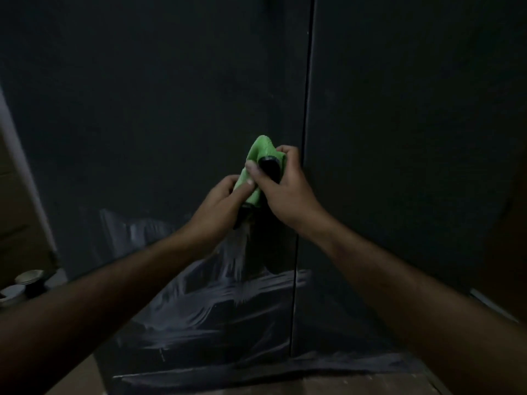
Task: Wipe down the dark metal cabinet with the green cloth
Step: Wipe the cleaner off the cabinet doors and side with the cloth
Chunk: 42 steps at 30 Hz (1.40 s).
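Observation:
The dark metal cabinet [142,95] fills the view, its two doors meeting at a vertical seam right of centre. A bunched green cloth [258,155] is wrapped around the black door handle [269,166] on the left door. My right hand [282,192] grips the cloth and the handle from the right, thumb on the cloth. My left hand [222,203] pinches the cloth's lower end from the left. Whitish wipe streaks [216,303] cover the lower part of the doors.
Brown floor [342,387] shows under the cabinet's bottom edge. At the far left stand small round containers [28,277] beside a pale wall edge [25,178]. The scene is very dim.

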{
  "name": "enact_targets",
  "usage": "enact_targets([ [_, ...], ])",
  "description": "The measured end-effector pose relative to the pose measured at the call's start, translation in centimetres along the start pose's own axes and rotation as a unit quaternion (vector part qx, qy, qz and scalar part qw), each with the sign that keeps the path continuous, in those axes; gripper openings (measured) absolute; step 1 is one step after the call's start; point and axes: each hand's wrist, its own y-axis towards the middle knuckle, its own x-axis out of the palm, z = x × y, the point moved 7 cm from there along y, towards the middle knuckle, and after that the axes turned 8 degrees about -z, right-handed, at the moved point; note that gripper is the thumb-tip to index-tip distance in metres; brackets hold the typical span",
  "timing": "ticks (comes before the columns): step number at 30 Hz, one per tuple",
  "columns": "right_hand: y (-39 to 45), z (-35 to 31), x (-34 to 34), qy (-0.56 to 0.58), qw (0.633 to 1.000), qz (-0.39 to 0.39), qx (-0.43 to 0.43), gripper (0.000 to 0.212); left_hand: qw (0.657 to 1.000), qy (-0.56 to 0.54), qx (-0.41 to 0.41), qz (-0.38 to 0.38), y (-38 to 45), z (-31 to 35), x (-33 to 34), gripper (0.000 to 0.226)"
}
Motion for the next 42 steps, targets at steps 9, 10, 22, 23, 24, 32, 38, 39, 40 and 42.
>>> enact_targets([
  [9, 3.0, -4.2, -3.3, -0.092, 0.984, 0.092, -0.124, 0.059, 0.894, 0.403, 0.139, 0.137, -2.8, 5.9, -6.0, 0.032],
  [10, 2.3, -3.4, -4.1, -0.114, 0.975, 0.138, -0.131, 0.051, 0.889, 0.407, 0.149, 0.147, -3.3, 5.3, -6.0, 0.037],
  [22, -1.9, 5.0, -2.9, -0.458, 0.847, 0.156, -0.219, 0.046, 0.568, 0.733, 0.373, 0.018, -2.9, -2.9, -0.3, 0.056],
  [23, -2.0, 5.2, -3.1, -0.456, 0.848, 0.149, -0.224, 0.045, 0.554, 0.739, 0.383, -0.008, -3.9, -4.3, -0.7, 0.053],
  [24, -2.0, 5.3, -3.1, -0.454, 0.85, 0.146, -0.225, 0.045, 0.542, 0.744, 0.39, -0.029, -4.9, -5.4, -1.4, 0.05],
  [32, -2.0, 4.3, -2.4, -0.356, 0.89, 0.18, -0.22, 0.043, 0.634, 0.678, 0.33, 0.168, -0.1, 4.8, -3.8, 0.055],
  [38, -2.0, 4.0, -3.8, -0.347, 0.888, 0.189, -0.237, 0.046, 0.608, 0.718, 0.337, -0.028, -0.4, -1.0, 4.4, 0.068],
  [39, -2.0, 4.1, -3.9, -0.359, 0.884, 0.183, -0.236, 0.047, 0.585, 0.733, 0.338, -0.079, -2.1, -3.3, 3.6, 0.07],
  [40, -2.0, 4.2, -3.8, -0.371, 0.882, 0.173, -0.234, 0.048, 0.566, 0.74, 0.346, -0.108, -3.8, -4.9, 2.0, 0.069],
  [42, -2.1, 4.7, -3.2, -0.396, 0.876, 0.158, -0.225, 0.049, 0.545, 0.744, 0.373, -0.106, -5.7, -5.5, -2.1, 0.059],
])
